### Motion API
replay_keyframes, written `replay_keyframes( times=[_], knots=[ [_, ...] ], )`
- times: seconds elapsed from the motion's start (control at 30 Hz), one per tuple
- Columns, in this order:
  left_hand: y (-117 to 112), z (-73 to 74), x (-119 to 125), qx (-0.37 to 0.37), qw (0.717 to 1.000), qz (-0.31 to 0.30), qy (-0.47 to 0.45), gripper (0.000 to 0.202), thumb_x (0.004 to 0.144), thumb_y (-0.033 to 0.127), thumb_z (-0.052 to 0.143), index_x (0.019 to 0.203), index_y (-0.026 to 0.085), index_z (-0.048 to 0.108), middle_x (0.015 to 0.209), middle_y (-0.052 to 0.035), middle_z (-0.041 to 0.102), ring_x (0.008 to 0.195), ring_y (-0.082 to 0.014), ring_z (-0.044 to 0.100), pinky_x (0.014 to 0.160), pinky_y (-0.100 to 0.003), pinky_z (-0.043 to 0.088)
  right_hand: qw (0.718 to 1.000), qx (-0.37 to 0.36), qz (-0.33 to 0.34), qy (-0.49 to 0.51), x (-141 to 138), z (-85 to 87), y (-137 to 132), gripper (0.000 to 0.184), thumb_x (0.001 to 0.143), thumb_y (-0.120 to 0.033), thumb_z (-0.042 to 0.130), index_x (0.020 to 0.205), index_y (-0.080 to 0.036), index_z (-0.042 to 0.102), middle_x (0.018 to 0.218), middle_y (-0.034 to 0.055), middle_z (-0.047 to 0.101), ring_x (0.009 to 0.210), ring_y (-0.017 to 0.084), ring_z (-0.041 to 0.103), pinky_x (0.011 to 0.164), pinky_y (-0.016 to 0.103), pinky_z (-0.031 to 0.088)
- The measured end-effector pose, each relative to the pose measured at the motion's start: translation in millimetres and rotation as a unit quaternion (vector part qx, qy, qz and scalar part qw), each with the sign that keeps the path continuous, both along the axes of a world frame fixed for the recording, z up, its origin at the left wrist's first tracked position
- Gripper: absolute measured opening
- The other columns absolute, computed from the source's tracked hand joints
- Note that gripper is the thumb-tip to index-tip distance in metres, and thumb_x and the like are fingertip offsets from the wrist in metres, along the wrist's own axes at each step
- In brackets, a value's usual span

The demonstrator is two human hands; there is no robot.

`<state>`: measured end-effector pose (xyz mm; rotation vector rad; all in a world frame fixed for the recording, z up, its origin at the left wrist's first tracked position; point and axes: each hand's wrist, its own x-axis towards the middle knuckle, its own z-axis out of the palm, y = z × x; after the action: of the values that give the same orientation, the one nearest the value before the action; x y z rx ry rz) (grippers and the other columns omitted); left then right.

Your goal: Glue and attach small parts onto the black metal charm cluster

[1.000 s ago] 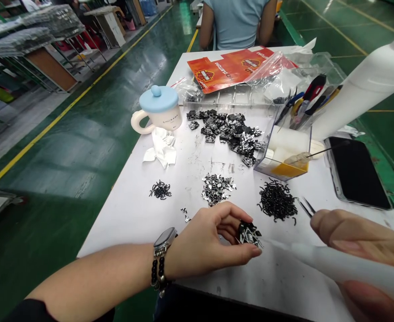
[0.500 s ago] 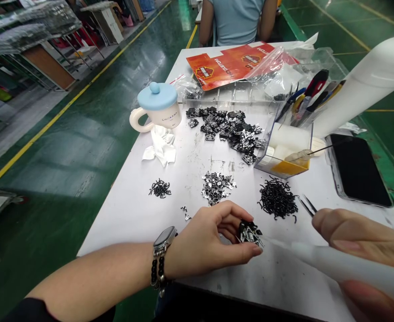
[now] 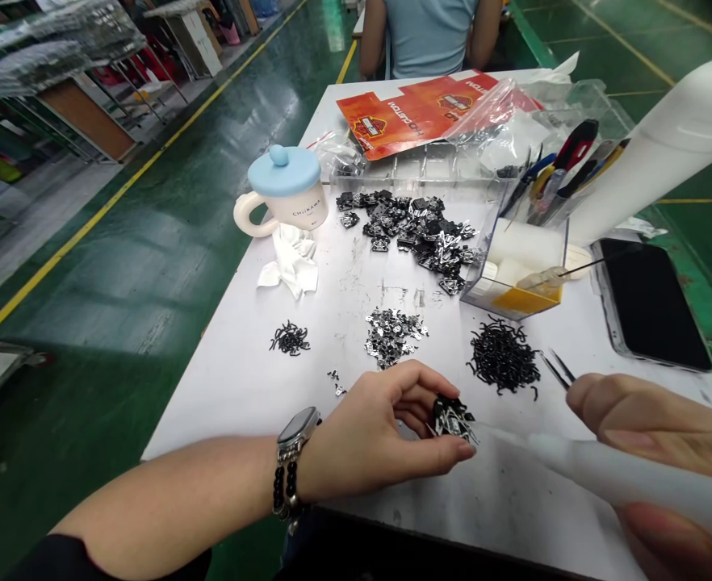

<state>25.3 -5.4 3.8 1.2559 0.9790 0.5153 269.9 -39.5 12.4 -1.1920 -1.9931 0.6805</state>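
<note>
My left hand (image 3: 386, 432), with a watch and black beads at the wrist, is closed on a small cluster of black-and-metal parts (image 3: 453, 418) between thumb and fingers. My right hand (image 3: 652, 428) is wrapped round a white tapered tube (image 3: 628, 476) whose thin, blurred tip reaches to those parts. Tweezers (image 3: 557, 367) also stick out from the right hand's fingers, points apart and nothing between them. Near their tips lies a heap of small curved black pieces (image 3: 504, 355). Beyond my left hand is a pile of small silver pieces (image 3: 392, 335).
A larger pile of black-and-metal parts (image 3: 416, 230) lies farther back. Around it stand a lidded mug (image 3: 295, 202), a white tissue (image 3: 292, 262) and a clear tool holder (image 3: 517, 274). A phone (image 3: 655, 303) lies right. A person (image 3: 425, 36) sits beyond the table.
Both hands keep nearly the same pose, the tube's tip still at the parts. The view has shifted very slightly.
</note>
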Motion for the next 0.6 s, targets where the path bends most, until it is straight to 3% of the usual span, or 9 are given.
replay_keyframes(
  times=[0.17, 0.4, 0.6],
  knots=[
    [1, 0.3, 0, -0.006, 1.0, 0.0, 0.0, 0.037, 0.072, 0.033, 0.073, 0.102, 0.016, 0.057, 0.074, 0.0031, 0.05, 0.069, -0.0077, 0.052, 0.065, -0.019, 0.047, 1.0, -0.014, -0.022, 0.017, 5, -5.5, -8, 0.021, 0.079, -0.04, 0.057, 0.088, -0.024, 0.066, 0.092, 0.0108, 0.063, 0.089, 0.028, 0.06, 0.076, 0.035, 0.057],
    [0, -0.4, 0, -0.004, 1.0, 0.004, -0.005, 0.037, 0.072, 0.033, 0.073, 0.101, 0.017, 0.057, 0.073, 0.0035, 0.049, 0.067, -0.0081, 0.051, 0.065, -0.021, 0.047, 1.0, 0.006, 0.022, -0.001, -1, 1.2, 4, 0.016, 0.082, -0.037, 0.053, 0.083, -0.025, 0.064, 0.08, 0.0083, 0.062, 0.076, 0.024, 0.062, 0.072, 0.033, 0.057],
    [1, 0.3, 0, 0.0, 1.0, 0.001, -0.004, 0.037, 0.071, 0.033, 0.074, 0.101, 0.017, 0.057, 0.072, 0.0039, 0.049, 0.067, -0.0078, 0.051, 0.064, -0.02, 0.047, 1.0, -0.014, -0.003, 0.001, 6, -7.3, -6, 0.016, 0.079, -0.036, 0.057, 0.088, -0.026, 0.064, 0.096, 0.009, 0.063, 0.085, 0.026, 0.063, 0.077, 0.034, 0.057]
  ],
)
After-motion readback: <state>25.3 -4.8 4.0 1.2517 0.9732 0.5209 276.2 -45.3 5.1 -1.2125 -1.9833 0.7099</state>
